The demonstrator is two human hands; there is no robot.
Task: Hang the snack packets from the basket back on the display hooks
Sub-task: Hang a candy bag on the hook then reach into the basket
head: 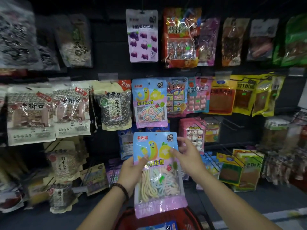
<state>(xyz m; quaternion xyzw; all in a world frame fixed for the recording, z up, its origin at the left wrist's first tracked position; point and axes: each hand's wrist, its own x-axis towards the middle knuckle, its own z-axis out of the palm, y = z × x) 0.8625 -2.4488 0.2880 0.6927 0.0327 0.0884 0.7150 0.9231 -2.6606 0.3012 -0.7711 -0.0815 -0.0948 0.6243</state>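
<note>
- While both my hands are up in front of the rack, the snack packet [157, 171] sits between them, upright and above the basket [126, 218].
- The packet is a flat, glossy plastic pouch, blue on top and lilac at the bottom. It has a small round hang hole, and a clear window shows pastel ropey candy.
- My left hand [132, 170] grips its left edge, thumb on the front. There's a dark beaded bracelet [122, 190] on that wrist.
- My right hand [187, 156] pinches the right edge, thumb on the front, with the other fingers spread loosely behind.
- The basket is red with a blue pack [159, 227] in it.
- A matching pouch [149, 103] hangs just above.
- The dark back panel [108, 52] has thin black wire hooks [231, 122] and crinkly shiny bags all over, and the lighting is dim.
</note>
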